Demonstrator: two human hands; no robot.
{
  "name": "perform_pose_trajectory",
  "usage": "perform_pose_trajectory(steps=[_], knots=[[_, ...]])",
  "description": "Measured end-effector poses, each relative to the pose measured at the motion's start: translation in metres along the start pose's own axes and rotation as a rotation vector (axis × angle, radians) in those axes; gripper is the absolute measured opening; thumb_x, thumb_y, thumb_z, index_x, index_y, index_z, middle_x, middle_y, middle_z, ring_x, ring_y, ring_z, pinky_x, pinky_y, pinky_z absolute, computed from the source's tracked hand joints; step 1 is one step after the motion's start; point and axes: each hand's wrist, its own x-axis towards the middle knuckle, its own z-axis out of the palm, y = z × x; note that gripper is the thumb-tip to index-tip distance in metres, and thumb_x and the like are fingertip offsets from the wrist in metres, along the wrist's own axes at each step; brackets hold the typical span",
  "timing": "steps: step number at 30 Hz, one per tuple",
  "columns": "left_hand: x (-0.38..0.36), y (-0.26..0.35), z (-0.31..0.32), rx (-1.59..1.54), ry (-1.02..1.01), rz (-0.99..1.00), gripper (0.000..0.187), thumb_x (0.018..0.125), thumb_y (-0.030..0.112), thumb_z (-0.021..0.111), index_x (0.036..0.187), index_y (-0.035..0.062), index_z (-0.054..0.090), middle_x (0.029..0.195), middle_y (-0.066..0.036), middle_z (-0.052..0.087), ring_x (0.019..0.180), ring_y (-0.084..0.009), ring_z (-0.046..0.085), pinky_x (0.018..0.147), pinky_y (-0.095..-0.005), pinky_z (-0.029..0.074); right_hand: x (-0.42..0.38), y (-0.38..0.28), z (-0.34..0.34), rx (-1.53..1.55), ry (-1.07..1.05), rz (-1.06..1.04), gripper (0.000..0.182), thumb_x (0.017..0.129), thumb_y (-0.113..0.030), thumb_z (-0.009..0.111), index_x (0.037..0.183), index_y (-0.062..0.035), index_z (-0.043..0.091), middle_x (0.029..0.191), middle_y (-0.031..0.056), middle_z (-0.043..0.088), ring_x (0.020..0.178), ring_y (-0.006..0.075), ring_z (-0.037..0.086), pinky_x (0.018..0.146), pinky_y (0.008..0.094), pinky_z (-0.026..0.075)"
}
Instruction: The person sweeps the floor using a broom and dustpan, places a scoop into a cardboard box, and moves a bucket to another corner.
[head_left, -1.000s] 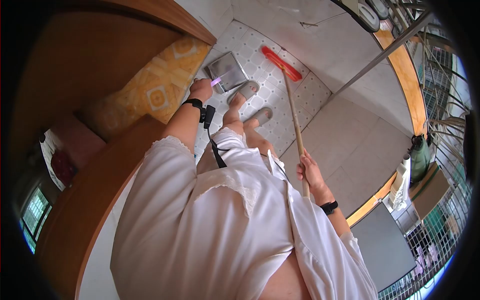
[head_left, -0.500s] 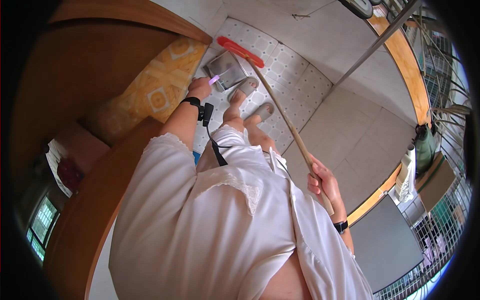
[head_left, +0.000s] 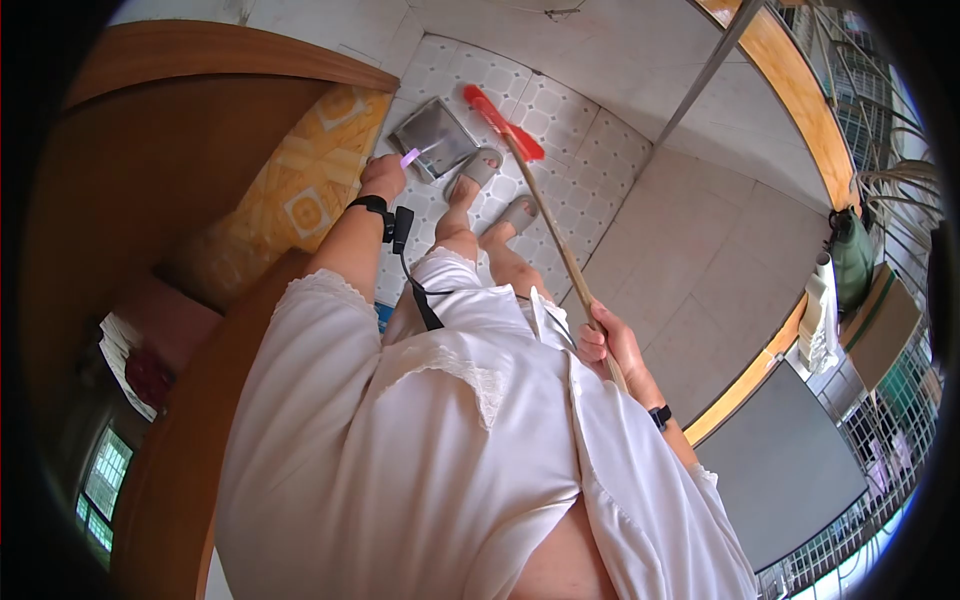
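My left hand (head_left: 383,178) is closed round the handle of a dustpan, whose purple end (head_left: 410,157) shows past my fingers. The grey metal-looking dustpan (head_left: 437,138) is at floor level, in front of my left foot. In my right hand (head_left: 610,342) is the long wooden stick of a broom (head_left: 556,238), gripped near its upper end. The broom's red head (head_left: 503,124) is on the tiled floor, to the right of the dustpan and apart from it. Both feet, in grey slippers (head_left: 516,214), stand just behind these.
White patterned tiles (head_left: 585,130) cover the floor, meeting a tiled wall (head_left: 690,250) on the right. A brown wooden door (head_left: 230,55) and yellow patterned floor (head_left: 310,190) lie to the left. At the right are a metal pole (head_left: 705,75), a grey board (head_left: 780,470) and a green bag (head_left: 850,255).
The broom head has swung right and away from the dustpan, leaving a gap. My right hand has shifted left and up in view. The dustpan now looks turned and more fully visible.
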Motion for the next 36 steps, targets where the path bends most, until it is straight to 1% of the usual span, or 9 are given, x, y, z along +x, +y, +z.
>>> perform_pose_trajectory(steps=[7, 10, 12, 15, 21, 27, 29, 30, 36], knots=[[0.006, 0.0, -0.002, 0.039, -0.033, 0.052, 0.032, 0.096, 0.019, 0.052, 0.125, 0.0173, 0.065, 0.128, -0.011, 0.065, 0.123, -0.0342, 0.057, 0.101, -0.044, 0.048, -0.047, -0.023, 0.019, -0.029, -0.103, -0.026, 0.039, 0.106, -0.027, 0.042, 0.143, -0.0138, 0.044, 0.057, -0.0076, 0.035, 0.043, 0.0044, 0.033, 0.04, 0.0195, 0.028], [-0.003, -0.001, -0.007, 0.054, -0.054, 0.053, 0.032, 0.094, 0.018, 0.053, 0.124, 0.0168, 0.065, 0.128, -0.012, 0.065, 0.122, -0.0347, 0.057, 0.101, -0.0447, 0.048, -0.059, -0.022, 0.021, -0.084, -0.004, -0.103, 0.045, 0.105, -0.026, 0.045, 0.148, -0.011, 0.042, 0.059, -0.0061, 0.036, 0.043, 0.0051, 0.034, 0.04, 0.02, 0.029], [-0.007, 0.001, -0.013, -0.01, -0.04, 0.056, 0.033, 0.093, 0.018, 0.054, 0.124, 0.0154, 0.065, 0.127, -0.013, 0.065, 0.122, -0.0347, 0.057, 0.101, -0.0449, 0.048, -0.056, -0.021, 0.012, -0.359, 0.151, -0.241, 0.054, 0.103, -0.024, 0.048, 0.152, -0.0041, 0.036, 0.06, -0.0025, 0.039, 0.045, 0.007, 0.039, 0.041, 0.022, 0.035], [-0.006, 0.004, -0.019, -0.01, -0.01, 0.04, 0.033, 0.093, 0.017, 0.054, 0.124, 0.0148, 0.064, 0.126, -0.013, 0.065, 0.122, -0.0353, 0.057, 0.1, -0.0452, 0.048, -0.031, -0.019, -0.007, -0.487, 0.298, -0.391, 0.056, 0.103, -0.024, 0.049, 0.152, -0.0022, 0.034, 0.065, -0.0019, 0.042, 0.05, 0.0077, 0.044, 0.043, 0.0232, 0.038], [-0.004, 0.013, -0.036, 0.015, -0.065, 0.083, 0.032, 0.094, 0.017, 0.052, 0.124, 0.0133, 0.063, 0.126, -0.016, 0.064, 0.12, -0.037, 0.058, 0.099, -0.046, 0.049, 0.034, -0.03, -0.055, -0.486, 0.432, -0.405, 0.056, 0.103, -0.022, 0.046, 0.155, -0.0057, 0.03, 0.067, -0.0025, 0.04, 0.052, 0.0084, 0.043, 0.045, 0.023, 0.038], [0.011, 0.015, -0.036, 0.045, -0.098, 0.074, 0.035, 0.09, 0.017, 0.054, 0.123, 0.0119, 0.066, 0.127, -0.017, 0.064, 0.12, -0.038, 0.059, 0.101, -0.045, 0.048, 0.012, 0.011, -0.037, -0.37, 0.299, -0.268, 0.056, 0.102, -0.02, 0.045, 0.154, -0.0067, 0.032, 0.069, -0.003, 0.041, 0.051, 0.008, 0.043, 0.043, 0.0225, 0.038], [0.003, 0.021, -0.045, 0.034, -0.147, 0.091, 0.037, 0.089, 0.015, 0.053, 0.123, 0.0101, 0.065, 0.127, -0.018, 0.064, 0.121, -0.0384, 0.058, 0.101, -0.0445, 0.048, 0.004, 0.012, -0.028, -0.113, 0.042, -0.145, 0.055, 0.102, -0.019, 0.046, 0.154, -0.0065, 0.031, 0.066, -0.0026, 0.041, 0.048, 0.0084, 0.041, 0.041, 0.0224, 0.036], [0.003, 0.022, -0.045, 0.049, -0.117, 0.09, 0.038, 0.089, 0.016, 0.052, 0.124, 0.0094, 0.064, 0.127, -0.018, 0.064, 0.122, -0.0389, 0.057, 0.102, -0.0453, 0.047, -0.004, 0.01, -0.017, -0.14, 0.016, -0.142, 0.055, 0.103, -0.019, 0.046, 0.154, -0.0057, 0.029, 0.063, -0.0022, 0.042, 0.045, 0.0088, 0.04, 0.041, 0.0222, 0.034], [0.027, 0.012, -0.029, 0.099, -0.159, 0.168, 0.038, 0.089, 0.025, 0.055, 0.123, 0.011, 0.065, 0.129, -0.017, 0.063, 0.121, -0.0383, 0.058, 0.103, -0.0456, 0.047, -0.05, 0.004, 0.022, -0.279, -0.015, -0.176, 0.047, 0.103, -0.019, 0.048, 0.147, -0.0031, 0.043, 0.063, -0.0027, 0.048, 0.046, 0.0052, 0.041, 0.042, 0.0207, 0.036]])
